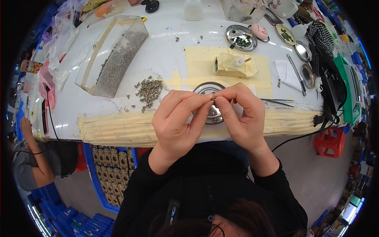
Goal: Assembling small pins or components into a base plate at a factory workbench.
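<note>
My left hand [179, 118] and my right hand [243, 114] meet fingertip to fingertip over a round shiny metal dish [215, 115]. Between the pinched thumbs and forefingers sits a small metallic part [213, 98], too tiny to make out fully. Both hands are closed on it. To the left of my left hand lies a loose pile of small grey-brown metal parts [149, 93] on the white table. Beyond the dish stands a tape-covered block [233, 65] with a white nozzle-like piece and a stick on top. Tweezers [278, 102] lie to the right of my right hand.
A clear bin [122, 59] full of small grey parts stands at left. Metal plate [241, 38] with dark green pieces, pink round case [259, 31] and white bottle [193, 10] sit farther back. A blue tray [94, 170] is below; another person's arm [35, 158] is far left.
</note>
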Available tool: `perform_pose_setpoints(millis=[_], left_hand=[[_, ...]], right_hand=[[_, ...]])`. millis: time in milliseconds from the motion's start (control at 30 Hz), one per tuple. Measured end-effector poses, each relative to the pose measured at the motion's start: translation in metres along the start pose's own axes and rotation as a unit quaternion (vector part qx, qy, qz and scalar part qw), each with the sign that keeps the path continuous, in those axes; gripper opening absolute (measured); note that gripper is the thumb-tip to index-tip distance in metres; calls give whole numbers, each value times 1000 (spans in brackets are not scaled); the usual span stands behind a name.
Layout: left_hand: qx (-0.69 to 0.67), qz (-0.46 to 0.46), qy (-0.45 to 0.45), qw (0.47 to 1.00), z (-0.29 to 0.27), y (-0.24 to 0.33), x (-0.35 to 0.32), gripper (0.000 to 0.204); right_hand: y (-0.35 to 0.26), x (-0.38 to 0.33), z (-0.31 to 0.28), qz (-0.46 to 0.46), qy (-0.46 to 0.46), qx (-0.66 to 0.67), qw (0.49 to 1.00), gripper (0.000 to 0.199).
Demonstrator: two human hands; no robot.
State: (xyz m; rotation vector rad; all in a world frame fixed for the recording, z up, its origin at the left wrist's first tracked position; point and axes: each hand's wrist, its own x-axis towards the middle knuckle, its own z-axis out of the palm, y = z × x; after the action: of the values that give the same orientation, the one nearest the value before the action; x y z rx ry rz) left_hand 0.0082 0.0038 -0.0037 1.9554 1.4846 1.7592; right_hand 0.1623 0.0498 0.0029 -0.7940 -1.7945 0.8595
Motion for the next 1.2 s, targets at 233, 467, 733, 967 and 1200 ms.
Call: perform_pose_setpoints(millis=[233,467,733,967,1200], left_hand=[[68,41,-11,997,1,1,0,20],[-68,-27,-37,997,-6,-1,0,23],[-83,-29,-43,995,-7,-2,0,25],[-45,-29,-28,998,-6,1,0,25],[-43,-7,-23,999,-5,-1,0,25]], right_hand=[[3,1,4,-164,61,-181,968,8],[1,-3,0,6,-11,34,999,6],[0,-2,-3,25,-24,31,999,6],[1,-4,1,-50,62,-22,997,6],[-1,-2,-3,5,-2,17,1000,8]])
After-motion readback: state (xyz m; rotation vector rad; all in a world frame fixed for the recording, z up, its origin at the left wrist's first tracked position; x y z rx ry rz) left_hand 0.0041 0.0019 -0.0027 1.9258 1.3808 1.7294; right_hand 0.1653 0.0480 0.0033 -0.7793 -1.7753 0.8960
